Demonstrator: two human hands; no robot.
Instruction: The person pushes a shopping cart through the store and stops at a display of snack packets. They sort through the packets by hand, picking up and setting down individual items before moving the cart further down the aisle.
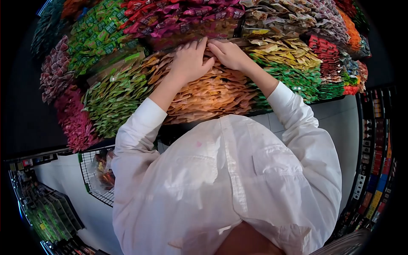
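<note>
Both my hands rest on the far upper part of a heap of small orange packets (212, 97). My left hand (190, 63) lies palm down, fingers stretched forward and thumb out to the side. Close beside it, my right hand (229, 54) also lies palm down with its fingers extended towards the left one. Neither hand shows anything gripped; what is under the palms is hidden. Light green packets (121, 97) are stacked left of the orange ones. Yellow packets (284, 53) and dark green packets (293, 78) lie to the right.
Behind are bright green packets (95, 40), magenta packets (182, 19) and brownish packets (276, 15). Red packets (325, 57) sit at the right. A wire basket (88, 168) with a plastic bag (104, 170) stands below left. Stocked shelves (376, 157) line the right side.
</note>
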